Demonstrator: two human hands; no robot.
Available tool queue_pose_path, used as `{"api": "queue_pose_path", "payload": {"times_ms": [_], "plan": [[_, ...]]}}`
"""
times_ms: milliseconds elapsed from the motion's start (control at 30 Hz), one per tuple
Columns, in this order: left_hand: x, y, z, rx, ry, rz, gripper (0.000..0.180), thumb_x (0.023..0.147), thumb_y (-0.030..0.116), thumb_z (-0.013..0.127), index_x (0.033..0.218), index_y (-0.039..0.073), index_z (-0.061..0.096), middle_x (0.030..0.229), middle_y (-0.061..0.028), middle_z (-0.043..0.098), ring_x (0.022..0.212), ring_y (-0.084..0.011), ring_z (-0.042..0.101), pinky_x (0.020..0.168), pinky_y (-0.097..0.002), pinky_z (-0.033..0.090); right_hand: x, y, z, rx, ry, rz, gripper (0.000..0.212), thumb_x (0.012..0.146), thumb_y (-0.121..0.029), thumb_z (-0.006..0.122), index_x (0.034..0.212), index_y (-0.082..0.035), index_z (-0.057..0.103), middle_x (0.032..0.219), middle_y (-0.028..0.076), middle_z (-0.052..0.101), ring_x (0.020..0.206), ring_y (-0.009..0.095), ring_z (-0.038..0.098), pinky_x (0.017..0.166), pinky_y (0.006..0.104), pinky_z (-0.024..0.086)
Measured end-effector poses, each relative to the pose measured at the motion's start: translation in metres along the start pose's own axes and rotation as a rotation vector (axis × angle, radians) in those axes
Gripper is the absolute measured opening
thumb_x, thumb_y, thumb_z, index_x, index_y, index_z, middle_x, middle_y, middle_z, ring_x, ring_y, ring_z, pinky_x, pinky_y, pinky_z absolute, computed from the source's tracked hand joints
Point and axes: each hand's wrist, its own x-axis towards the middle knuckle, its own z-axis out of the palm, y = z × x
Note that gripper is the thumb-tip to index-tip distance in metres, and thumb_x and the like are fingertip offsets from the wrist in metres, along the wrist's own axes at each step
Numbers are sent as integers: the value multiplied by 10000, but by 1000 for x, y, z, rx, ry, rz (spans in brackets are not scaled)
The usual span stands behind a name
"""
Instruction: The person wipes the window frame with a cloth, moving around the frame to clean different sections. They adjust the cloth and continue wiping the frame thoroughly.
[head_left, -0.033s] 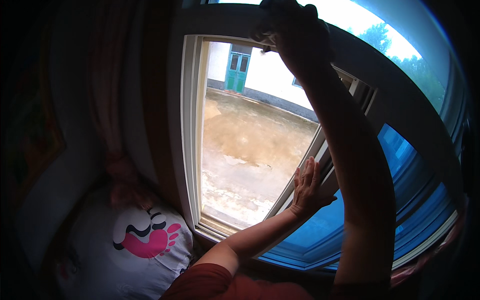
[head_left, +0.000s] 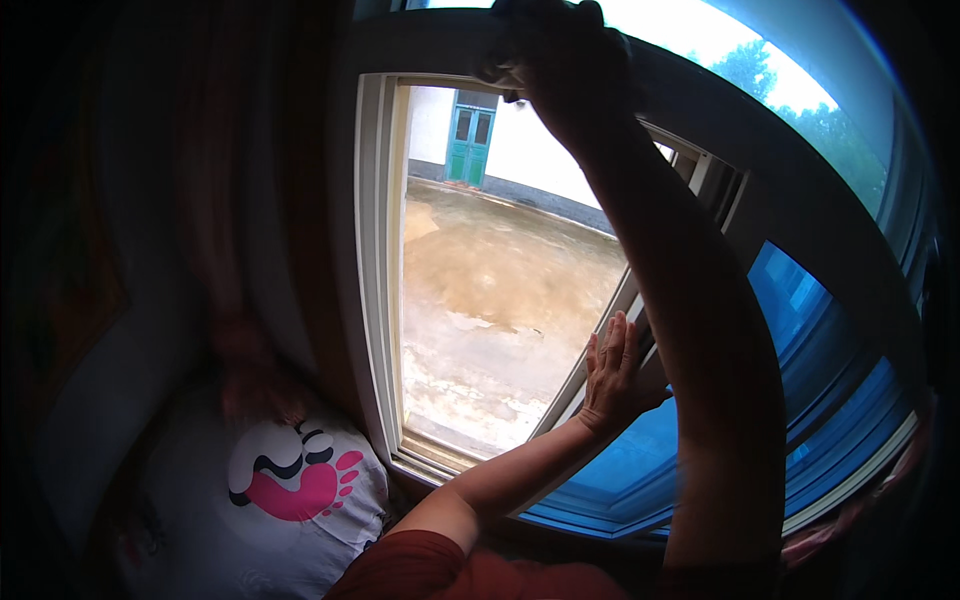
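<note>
My right hand (head_left: 565, 62) is raised to the top rail of the window frame (head_left: 435, 45), in deep shadow. Its fingers are curled around a small dark and greyish thing that I cannot make out. Lower down, my left hand (head_left: 612, 385) lies with fingers stretched against the upright edge of the sliding sash (head_left: 622, 298), beside the opening. Blue glass (head_left: 625, 465) fills the sash below and to the right of that hand. The right forearm crosses in front of part of the sash and frame.
A white fabric bundle (head_left: 300, 490) with a pink footprint pattern sits at lower left. Above it hangs a gathered pinkish curtain (head_left: 215, 200). Through the opening are a wet-looking yard (head_left: 500, 260) and a green double door (head_left: 468, 145) in a white wall.
My right hand has shifted slightly left along the top rail, its forearm with it. The left hand stays in place on the sash edge.
</note>
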Motion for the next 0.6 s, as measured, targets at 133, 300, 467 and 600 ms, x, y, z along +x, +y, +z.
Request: {"api": "queue_pose_path", "payload": {"times_ms": [133,300,467,600], "plan": [[-2,-13,-12,-94,-88,83,600,762,368,691,1222,39,491,1215,-193,489,1154,-342,437,957,-499,302,19,21,48,-664,449,-639,282,687,-291,765,920,-162,673,958,64,621,885,264,606,713,434,507],[-13,-35,9,-21,-11,138,480,774,274,669,1145,12,515,1097,-200,553,1050,-384,493,922,-492,353,19,29,26,-581,216,-424,550,692,-413,725,1024,9,606,1008,164,568,984,313,544,808,500,459],[6,-23,-15,251,28,161,1077,675,388,771,1446,15,118,1460,-222,245,1363,-357,235,1083,-548,136,-6,52,-40,-468,351,-370,439,672,-325,750,946,-6,622,946,142,578,934,301,554,776,460,483],[7,-15,-15,180,-2,74,1224,512,245,856,1461,58,107,1495,-206,179,1370,-350,212,1103,-500,154,-50,60,-142,-631,192,-238,399,668,-362,767,973,-148,625,986,78,595,934,265,544,771,397,490]]}}
